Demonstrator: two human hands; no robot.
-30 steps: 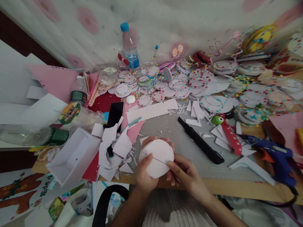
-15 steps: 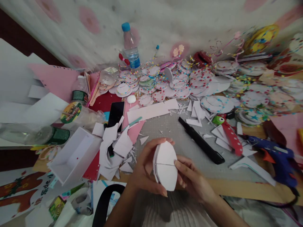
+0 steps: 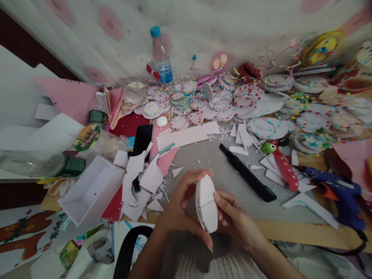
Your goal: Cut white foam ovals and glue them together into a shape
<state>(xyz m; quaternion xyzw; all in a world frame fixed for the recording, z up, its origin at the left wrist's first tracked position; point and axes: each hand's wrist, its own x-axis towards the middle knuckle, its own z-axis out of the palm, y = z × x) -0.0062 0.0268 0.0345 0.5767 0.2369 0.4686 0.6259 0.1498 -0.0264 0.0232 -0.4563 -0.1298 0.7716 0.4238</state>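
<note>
Right hand [image 3: 236, 217] pinches the stacked white discs [image 3: 208, 215]; left hand [image 3: 176, 211], thumb and fingers spread apart, curves around their other side. Turned further edge-on than moments ago, the discs now bare their layered rim.

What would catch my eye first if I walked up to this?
Probably the mass of white discs dotted with colour, heaped along the back of the table. Nearer, the right hand grips a layered white disc, the left hand curved around its other side. The blue glue gun also stands out at right.
</note>
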